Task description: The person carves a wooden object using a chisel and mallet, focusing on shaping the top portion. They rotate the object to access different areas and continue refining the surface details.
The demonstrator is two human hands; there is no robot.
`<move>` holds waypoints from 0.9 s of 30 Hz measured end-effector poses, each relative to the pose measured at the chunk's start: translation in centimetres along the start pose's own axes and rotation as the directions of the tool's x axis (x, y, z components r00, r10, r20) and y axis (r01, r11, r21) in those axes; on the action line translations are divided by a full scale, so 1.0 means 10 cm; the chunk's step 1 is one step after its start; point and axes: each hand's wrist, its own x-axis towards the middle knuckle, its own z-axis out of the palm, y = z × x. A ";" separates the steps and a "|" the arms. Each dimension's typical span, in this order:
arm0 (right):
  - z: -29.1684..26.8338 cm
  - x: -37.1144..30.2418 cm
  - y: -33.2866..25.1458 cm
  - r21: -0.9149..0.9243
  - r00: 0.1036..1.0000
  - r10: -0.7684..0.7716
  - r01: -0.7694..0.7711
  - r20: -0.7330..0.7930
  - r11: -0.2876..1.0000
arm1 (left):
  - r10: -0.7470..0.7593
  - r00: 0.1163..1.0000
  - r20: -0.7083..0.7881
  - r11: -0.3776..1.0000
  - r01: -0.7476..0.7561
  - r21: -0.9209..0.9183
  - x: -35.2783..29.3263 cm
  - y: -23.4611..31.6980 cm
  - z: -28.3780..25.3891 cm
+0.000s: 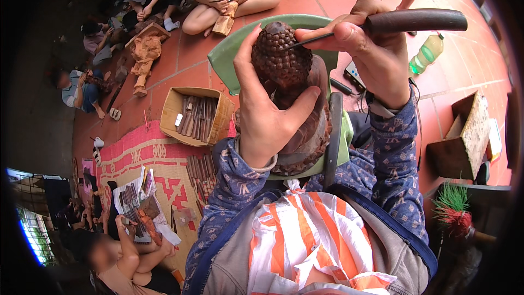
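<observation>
A dark wooden statue (281,60) with rows of carved knobs over its head lies between my forearms. My left hand (265,117) is wrapped round the statue's head, fingers along its left side and thumb across its lower part. In my right hand (376,57) is a carving chisel (417,21) with a dark rounded handle and a thin metal shaft. The chisel's tip touches the knobs on the right side of the head. Beneath the statue is a green plastic chair (226,60). My hands hide part of the carving.
A cardboard box (218,123) of chisels stands left on the tiled floor (180,82), near more chisels (202,175) on a patterned mat (131,150). Right are a green bottle (427,54) and a wooden box (464,139). Several people sit around with carvings, including a wooden figure (144,60).
</observation>
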 end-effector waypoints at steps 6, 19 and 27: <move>0.00 0.01 -0.02 0.015 1.000 0.023 -0.023 0.019 1.000 | -0.046 0.999 0.000 0.999 0.046 -0.002 -0.01 0.03 0.01; -0.10 -0.06 0.13 0.136 0.998 -0.047 0.042 0.034 0.990 | -0.078 0.997 0.013 0.993 0.078 -0.088 0.00 0.00 -0.02; -0.03 -0.12 0.21 0.066 0.979 -0.204 0.203 0.008 0.977 | -0.094 0.996 0.005 0.985 0.094 -0.148 0.00 0.02 0.00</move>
